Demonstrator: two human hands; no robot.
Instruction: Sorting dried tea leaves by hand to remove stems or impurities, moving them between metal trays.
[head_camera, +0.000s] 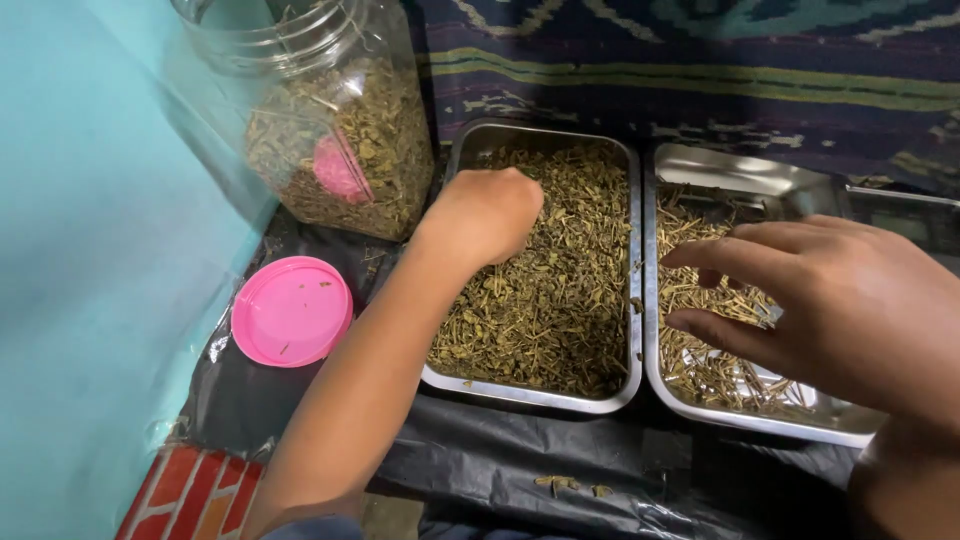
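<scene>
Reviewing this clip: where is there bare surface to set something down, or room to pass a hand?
Bare black sheet runs in front of both trays, with a few crumbs. A smaller patch lies between the pink lid and the left tray. Crowded: the left hand is in the full left tray, the right hand covers the right tray, and the jar fills the back corner.

Left of the full tray (620, 395): lid (291, 311), jar (335, 120) behind. Right of it, touching: second tray (750, 175). Hand (487, 213) in the full tray.
</scene>
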